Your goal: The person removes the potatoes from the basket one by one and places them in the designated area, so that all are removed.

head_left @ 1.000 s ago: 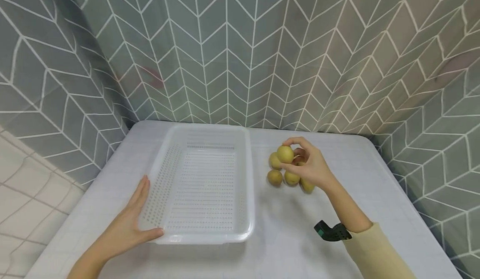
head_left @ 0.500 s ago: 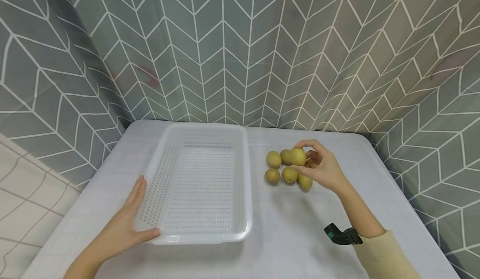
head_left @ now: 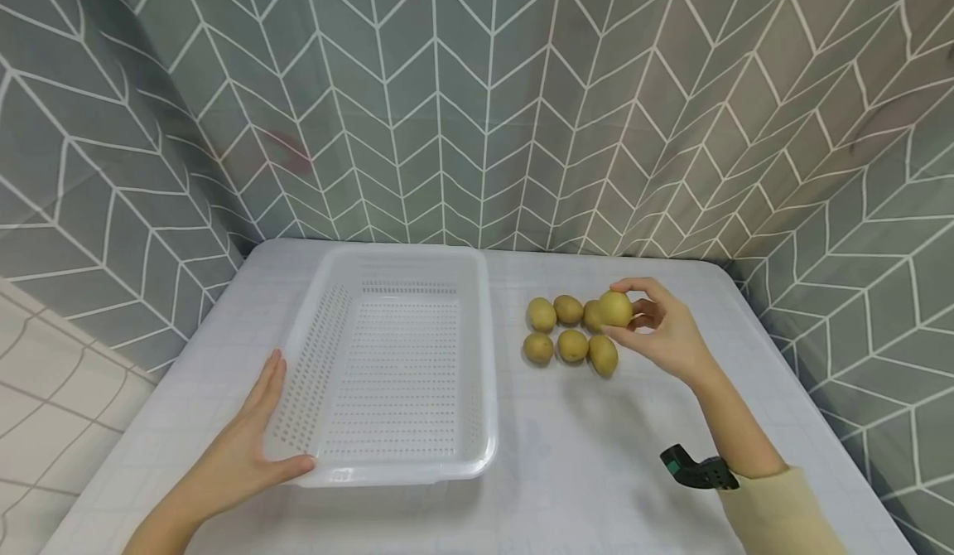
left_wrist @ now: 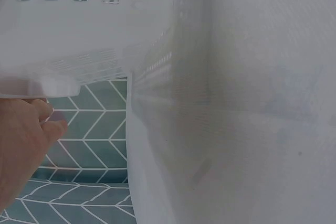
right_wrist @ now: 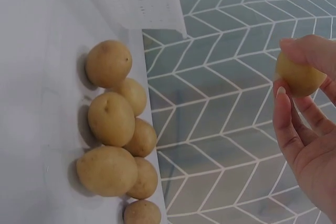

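My right hand (head_left: 665,327) pinches a round yellow potato (head_left: 615,309) between thumb and fingertips. In the right wrist view that potato (right_wrist: 300,74) is up off the table. Several more potatoes (head_left: 573,345) lie in two rough rows beside and below that hand; the hand hides part of the far row in the head view. A white perforated plastic basket (head_left: 488,389) stands left of them with nothing in it. My left hand (head_left: 231,456) rests against its near left corner, fingers straight along the left side and thumb at the front rim.
A table with a white cloth (head_left: 596,472) bears everything. Grey-green chevron-patterned curtains (head_left: 477,108) hang behind it and at both sides. A dark band (head_left: 699,468) sits on the right wrist at the beige sleeve (head_left: 778,513).
My right hand has moved right with the potato, uncovering more of the far row. The left hand keeps its place at the basket. The head view has shifted slightly.
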`<move>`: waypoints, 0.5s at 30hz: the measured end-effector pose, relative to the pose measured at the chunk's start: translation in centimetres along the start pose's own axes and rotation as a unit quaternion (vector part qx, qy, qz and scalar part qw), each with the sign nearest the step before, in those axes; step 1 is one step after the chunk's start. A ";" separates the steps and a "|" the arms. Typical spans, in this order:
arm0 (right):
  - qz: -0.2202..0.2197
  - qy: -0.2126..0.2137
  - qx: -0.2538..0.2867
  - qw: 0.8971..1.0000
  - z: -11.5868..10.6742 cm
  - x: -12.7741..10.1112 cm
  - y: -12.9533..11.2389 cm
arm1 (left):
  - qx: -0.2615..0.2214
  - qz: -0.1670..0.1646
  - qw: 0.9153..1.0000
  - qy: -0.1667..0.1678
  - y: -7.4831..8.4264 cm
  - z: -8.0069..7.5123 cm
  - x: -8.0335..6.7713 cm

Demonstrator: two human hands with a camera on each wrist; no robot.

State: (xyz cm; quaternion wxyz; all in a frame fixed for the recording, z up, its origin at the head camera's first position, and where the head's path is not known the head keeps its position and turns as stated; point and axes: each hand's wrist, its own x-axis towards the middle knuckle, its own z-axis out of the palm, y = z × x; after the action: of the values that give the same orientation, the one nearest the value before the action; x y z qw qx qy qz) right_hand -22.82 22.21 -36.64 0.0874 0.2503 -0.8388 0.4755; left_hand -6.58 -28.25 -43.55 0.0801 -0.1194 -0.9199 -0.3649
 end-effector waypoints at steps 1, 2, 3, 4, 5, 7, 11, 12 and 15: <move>0.000 0.002 -0.002 1.000 -0.1 -0.1 0.1 | 0.001 0.001 1.000 0.001 0.0 0.0 0.0; 0.000 0.004 -0.005 1.000 -0.3 -0.1 0.1 | 0.001 0.003 1.000 0.002 0.0 0.0 0.0; 0.001 0.005 -0.010 1.000 -0.4 -0.2 0.1 | 0.003 0.004 1.000 0.003 -0.1 0.0 -0.1; 0.003 0.007 -0.013 1.000 -0.5 -0.3 0.2 | 0.005 0.007 1.000 0.004 -0.1 0.1 -0.1; 0.004 0.008 -0.017 1.000 -0.7 -0.4 0.2 | 0.008 0.010 1.000 0.005 -0.1 0.1 -0.1; 0.008 0.009 -0.024 1.000 -0.9 -0.5 0.4 | 0.014 0.016 1.000 0.008 -0.1 0.1 -0.1; 0.016 0.008 -0.034 0.999 -1.4 -0.9 0.8 | 0.022 0.021 0.999 0.010 -0.1 0.1 -0.1; 0.018 0.007 -0.035 0.999 -1.5 -1.0 1.0 | 0.021 0.021 1.000 0.010 -0.1 0.1 -0.1; 0.025 0.007 -0.039 0.999 -1.7 -1.3 1.5 | 0.015 0.015 1.000 0.007 -0.1 0.0 -0.1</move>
State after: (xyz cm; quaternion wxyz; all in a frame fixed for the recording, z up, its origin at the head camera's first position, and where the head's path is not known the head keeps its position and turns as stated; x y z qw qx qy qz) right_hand -22.63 24.74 -37.38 0.0905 0.2224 -0.8620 0.4465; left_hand -6.53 -28.27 -43.64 0.0943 -0.1296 -0.9226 -0.3509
